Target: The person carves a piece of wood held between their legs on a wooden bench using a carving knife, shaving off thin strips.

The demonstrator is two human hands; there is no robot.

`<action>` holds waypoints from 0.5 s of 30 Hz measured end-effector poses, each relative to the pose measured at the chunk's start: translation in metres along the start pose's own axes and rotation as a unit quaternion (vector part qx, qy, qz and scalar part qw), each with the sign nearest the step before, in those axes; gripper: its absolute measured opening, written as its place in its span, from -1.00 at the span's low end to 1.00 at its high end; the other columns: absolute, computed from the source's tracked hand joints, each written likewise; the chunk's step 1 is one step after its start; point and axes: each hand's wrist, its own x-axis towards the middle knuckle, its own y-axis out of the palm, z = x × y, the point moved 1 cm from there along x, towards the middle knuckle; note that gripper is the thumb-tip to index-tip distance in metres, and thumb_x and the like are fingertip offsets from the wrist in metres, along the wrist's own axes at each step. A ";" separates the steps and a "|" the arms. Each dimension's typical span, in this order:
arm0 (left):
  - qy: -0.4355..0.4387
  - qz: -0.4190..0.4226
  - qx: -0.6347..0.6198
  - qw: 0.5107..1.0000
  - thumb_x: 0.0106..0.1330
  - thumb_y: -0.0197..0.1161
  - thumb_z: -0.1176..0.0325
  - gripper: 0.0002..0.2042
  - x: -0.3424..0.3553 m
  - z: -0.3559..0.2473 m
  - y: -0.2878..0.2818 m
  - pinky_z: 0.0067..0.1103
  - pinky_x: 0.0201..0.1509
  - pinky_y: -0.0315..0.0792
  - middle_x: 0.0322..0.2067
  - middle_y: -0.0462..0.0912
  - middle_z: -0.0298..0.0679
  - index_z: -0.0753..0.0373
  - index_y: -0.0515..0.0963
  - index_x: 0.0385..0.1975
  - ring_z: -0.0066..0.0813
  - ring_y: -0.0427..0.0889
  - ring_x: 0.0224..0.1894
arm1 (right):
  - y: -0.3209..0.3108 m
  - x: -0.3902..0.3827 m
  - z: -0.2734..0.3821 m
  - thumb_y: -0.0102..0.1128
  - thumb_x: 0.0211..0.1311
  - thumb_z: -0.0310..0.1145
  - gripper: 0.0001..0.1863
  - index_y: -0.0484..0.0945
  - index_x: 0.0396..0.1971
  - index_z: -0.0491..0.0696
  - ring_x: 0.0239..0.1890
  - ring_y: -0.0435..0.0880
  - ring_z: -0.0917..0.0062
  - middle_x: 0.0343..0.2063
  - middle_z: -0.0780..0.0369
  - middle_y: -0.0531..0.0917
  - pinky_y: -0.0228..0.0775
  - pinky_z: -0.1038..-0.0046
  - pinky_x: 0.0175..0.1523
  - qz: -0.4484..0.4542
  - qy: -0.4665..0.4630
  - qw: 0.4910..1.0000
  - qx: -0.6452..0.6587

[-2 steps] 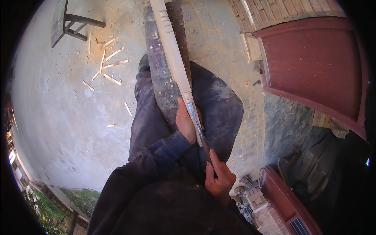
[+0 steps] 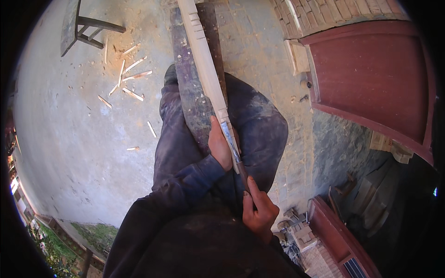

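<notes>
My left hand [image 2: 221, 147] pins the pale wooden stick [image 2: 204, 60] at frame centre, right hand [image 2: 257, 209] fingers clamped on the blade [image 2: 230, 139] handle (stick's long axis runs toward top of frame, away from me).

Bare pale concrete ground [image 2: 69, 153] lies open to the person's left, broken only by scattered pale wood shavings [image 2: 127, 76] and a dark wooden stool [image 2: 76, 28]. To the right, a red-brown wooden door [image 2: 375, 78] and brick wall [image 2: 333, 11] close the space in.
</notes>
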 end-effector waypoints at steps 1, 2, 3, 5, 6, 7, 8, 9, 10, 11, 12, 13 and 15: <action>-0.004 -0.002 -0.001 1.000 0.69 -0.41 -0.20 -0.30 -0.001 0.000 0.000 -0.49 -0.76 0.26 -0.79 0.32 -0.24 0.16 0.39 -0.60 -0.39 0.28 -0.83 | 0.000 -0.001 -0.001 0.42 0.20 -0.58 -0.46 0.68 0.24 -0.04 -0.66 0.55 0.38 -0.62 0.22 0.54 0.31 0.32 -0.57 0.005 0.001 1.000 -0.002; -0.008 -0.005 -0.001 1.000 0.69 -0.42 -0.20 -0.30 -0.001 -0.001 0.001 -0.49 -0.76 0.26 -0.79 0.32 -0.24 0.16 0.39 -0.60 -0.38 0.28 -0.83 | 0.000 -0.001 -0.002 0.42 0.21 -0.58 -0.45 0.68 0.24 -0.04 -0.66 0.54 0.38 -0.62 0.23 0.53 0.31 0.32 -0.56 0.010 0.002 1.000 -0.004; -0.012 -0.007 -0.002 1.000 0.69 -0.42 -0.20 -0.29 -0.001 -0.001 0.001 -0.49 -0.76 0.26 -0.80 0.32 -0.24 0.16 0.39 -0.60 -0.38 0.28 -0.83 | -0.001 -0.001 0.000 0.40 0.21 -0.60 -0.47 0.69 0.22 -0.06 -0.64 0.56 0.36 -0.60 0.20 0.56 0.34 0.32 -0.52 0.017 0.014 1.000 -0.005; -0.001 0.014 0.003 1.000 0.67 -0.36 -0.25 -0.34 0.002 0.006 -0.007 -0.47 -0.75 0.25 -0.75 0.36 -0.28 0.11 0.43 -0.51 -0.41 0.30 -0.80 | -0.004 0.001 0.006 0.36 0.21 -0.64 -0.50 0.70 0.19 -0.11 -0.58 0.59 0.33 -0.56 0.13 0.60 0.41 0.33 -0.43 0.031 0.037 0.999 -0.007; 0.005 0.025 0.006 1.000 0.66 -0.34 -0.27 -0.36 0.003 0.008 -0.009 -0.47 -0.74 0.25 -0.73 0.38 -0.30 0.09 0.45 -0.47 -0.43 0.31 -0.79 | -0.005 0.001 0.006 0.36 0.21 -0.64 -0.50 0.70 0.19 -0.11 -0.58 0.59 0.33 -0.56 0.13 0.60 0.41 0.33 -0.43 0.034 0.038 0.999 -0.009; 0.003 0.024 0.003 1.000 0.66 -0.34 -0.26 -0.36 0.003 0.008 -0.009 -0.47 -0.74 0.25 -0.73 0.38 -0.30 0.09 0.45 -0.47 -0.43 0.31 -0.79 | -0.005 0.001 0.006 0.37 0.21 -0.64 -0.50 0.70 0.19 -0.11 -0.58 0.59 0.32 -0.56 0.13 0.60 0.40 0.32 -0.44 0.036 0.038 0.999 -0.012; 0.001 0.023 0.000 1.000 0.67 -0.35 -0.26 -0.36 0.003 0.008 -0.008 -0.47 -0.74 0.26 -0.73 0.38 -0.29 0.10 0.45 -0.47 -0.43 0.31 -0.79 | -0.006 0.001 0.006 0.37 0.21 -0.64 -0.50 0.70 0.19 -0.11 -0.58 0.59 0.32 -0.56 0.13 0.60 0.40 0.32 -0.44 0.039 0.039 0.998 -0.014; -0.002 0.023 -0.003 1.000 0.67 -0.35 -0.25 -0.35 0.003 0.008 -0.007 -0.47 -0.74 0.26 -0.73 0.38 -0.29 0.10 0.45 -0.47 -0.43 0.31 -0.79 | -0.006 0.001 0.006 0.36 0.22 -0.64 -0.50 0.70 0.19 -0.12 -0.58 0.59 0.32 -0.56 0.12 0.60 0.40 0.31 -0.43 0.038 0.041 0.998 -0.017; -0.002 0.021 -0.001 1.000 0.67 -0.35 -0.25 -0.36 0.004 0.008 -0.007 -0.47 -0.74 0.26 -0.73 0.38 -0.29 0.11 0.45 -0.47 -0.43 0.32 -0.79 | -0.006 0.002 0.006 0.36 0.22 -0.64 -0.51 0.70 0.19 -0.12 -0.58 0.60 0.31 -0.57 0.12 0.60 0.41 0.31 -0.43 0.037 0.042 0.998 -0.021; -0.002 0.020 0.001 1.000 0.68 -0.36 -0.24 -0.36 0.004 0.008 -0.007 -0.47 -0.74 0.26 -0.73 0.39 -0.28 0.12 0.45 -0.46 -0.42 0.32 -0.79 | -0.006 0.002 0.005 0.36 0.22 -0.64 -0.51 0.70 0.20 -0.13 -0.58 0.60 0.31 -0.57 0.12 0.60 0.41 0.30 -0.43 0.036 0.044 0.998 -0.025; -0.002 0.019 0.004 1.000 0.68 -0.36 -0.23 -0.36 0.005 0.008 -0.007 -0.47 -0.74 0.26 -0.73 0.39 -0.28 0.12 0.45 -0.46 -0.42 0.32 -0.79 | -0.007 0.003 0.006 0.36 0.22 -0.64 -0.51 0.69 0.19 -0.13 -0.58 0.60 0.31 -0.56 0.11 0.60 0.41 0.30 -0.43 0.038 0.046 0.998 -0.026; -0.002 0.008 0.006 1.000 0.68 -0.38 -0.23 -0.34 0.004 0.006 -0.004 -0.48 -0.75 0.25 -0.75 0.36 -0.27 0.13 0.43 -0.51 -0.41 0.30 -0.81 | -0.008 0.004 0.007 0.36 0.22 -0.64 -0.51 0.69 0.19 -0.14 -0.58 0.60 0.30 -0.56 0.11 0.61 0.41 0.30 -0.43 0.041 0.047 0.998 -0.028; -0.001 -0.012 0.010 1.000 0.69 -0.42 -0.21 -0.29 0.000 0.000 0.004 -0.50 -0.77 0.24 -0.80 0.30 -0.26 0.15 0.37 -0.61 -0.40 0.25 -0.84 | -0.009 0.006 0.008 0.36 0.22 -0.65 -0.51 0.69 0.19 -0.15 -0.58 0.62 0.31 -0.55 0.10 0.62 0.42 0.31 -0.43 0.044 0.051 0.997 -0.026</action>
